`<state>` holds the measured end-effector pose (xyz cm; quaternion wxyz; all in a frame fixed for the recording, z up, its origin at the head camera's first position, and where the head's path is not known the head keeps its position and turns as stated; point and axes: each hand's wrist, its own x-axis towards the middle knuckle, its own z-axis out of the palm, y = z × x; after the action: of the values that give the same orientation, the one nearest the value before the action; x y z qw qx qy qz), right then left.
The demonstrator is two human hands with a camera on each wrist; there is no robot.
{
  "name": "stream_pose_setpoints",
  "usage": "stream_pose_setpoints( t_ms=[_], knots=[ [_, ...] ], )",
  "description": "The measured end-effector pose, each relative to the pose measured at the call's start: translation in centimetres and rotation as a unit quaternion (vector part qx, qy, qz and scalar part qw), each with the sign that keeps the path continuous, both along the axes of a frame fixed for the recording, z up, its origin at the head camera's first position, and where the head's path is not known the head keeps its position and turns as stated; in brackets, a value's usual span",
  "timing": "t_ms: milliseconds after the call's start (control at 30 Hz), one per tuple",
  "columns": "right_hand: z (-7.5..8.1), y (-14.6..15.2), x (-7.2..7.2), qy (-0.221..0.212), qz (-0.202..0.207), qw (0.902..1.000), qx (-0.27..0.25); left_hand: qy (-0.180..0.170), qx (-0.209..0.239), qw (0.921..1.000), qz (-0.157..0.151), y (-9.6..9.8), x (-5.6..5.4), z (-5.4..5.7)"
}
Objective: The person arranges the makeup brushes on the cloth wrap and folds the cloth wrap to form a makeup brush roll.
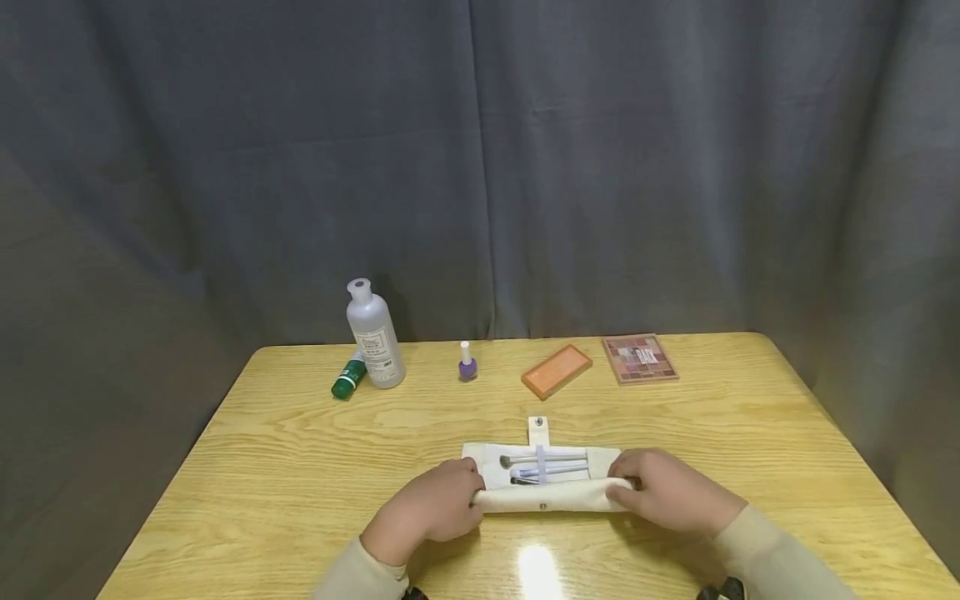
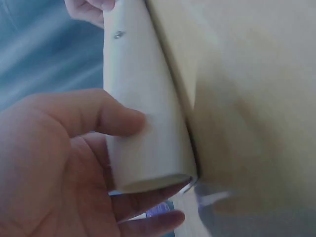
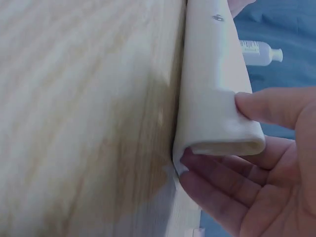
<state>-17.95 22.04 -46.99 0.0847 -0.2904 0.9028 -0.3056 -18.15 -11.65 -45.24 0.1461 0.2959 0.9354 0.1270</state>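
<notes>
A cream fabric brush roll lies partly rolled on the table, its near edge folded over into a flat tube with a metal snap. Several makeup brushes lie inside under a pale strap, and a snap tab sticks out at the far side. My left hand grips the left end of the folded part, thumb on top in the left wrist view. At the other end my right hand pinches the fold, its thumb on the outside and the fingers at the open end.
Along the back stand a clear plastic bottle and a purple nail polish bottle. A green tube lies by the bottle. An orange case and a makeup palette lie further right on the wooden table.
</notes>
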Motion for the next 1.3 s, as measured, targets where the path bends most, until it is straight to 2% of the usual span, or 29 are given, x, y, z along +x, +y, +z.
stream_pose_setpoints(
  t_ms=[167, 267, 333, 433, 633, 733, 867, 967, 1067, 1200, 1300],
  knots=[
    [0.0, 0.4, -1.1, -0.041, -0.037, 0.9984, -0.006, -0.042, 0.049, 0.997, 0.044, 0.0, -1.9, 0.4],
    [0.0, 0.4, -2.0, -0.063, -0.041, 0.9972, -0.001, -0.047, 0.05, 0.9954, 0.067, 0.2, -2.4, 0.4],
    [0.1, 0.2, -2.5, -0.074, -0.039, 0.9965, -0.001, -0.033, 0.034, 0.9964, 0.071, 0.3, -2.5, 0.2],
    [0.1, -0.1, -3.2, -0.089, -0.042, 0.9952, -0.002, 0.008, 0.001, 0.9974, 0.072, 0.4, -2.6, -0.2],
    [0.1, -0.7, -4.2, -0.102, -0.082, 0.9913, 0.006, 0.064, -0.035, 0.9945, 0.075, 0.9, -3.0, -0.5],
    [0.0, -0.8, -4.5, -0.097, -0.09, 0.9911, 0.016, 0.097, -0.037, 0.9931, 0.055, 1.9, -2.9, -0.1],
    [0.2, -1.0, -4.8, -0.103, -0.082, 0.9907, 0.034, 0.132, -0.032, 0.9907, -0.011, 4.4, -2.3, 0.3],
    [0.9, -1.3, -5.1, -0.112, -0.071, 0.9889, 0.068, 0.148, -0.032, 0.9869, -0.056, 6.4, -2.0, 0.3],
    [1.8, -2.0, -5.7, -0.11, -0.048, 0.9857, 0.118, 0.165, -0.048, 0.983, -0.066, 7.7, -1.9, 0.0],
    [3.1, -3.3, -7.0, -0.107, -0.023, 0.9766, 0.185, 0.17, -0.067, 0.9815, -0.057, 8.3, -2.2, -0.6],
    [3.9, -4.2, -8.3, -0.143, -0.028, 0.966, 0.213, 0.16, -0.055, 0.9841, -0.054, 8.5, -2.4, -0.9]
  ],
)
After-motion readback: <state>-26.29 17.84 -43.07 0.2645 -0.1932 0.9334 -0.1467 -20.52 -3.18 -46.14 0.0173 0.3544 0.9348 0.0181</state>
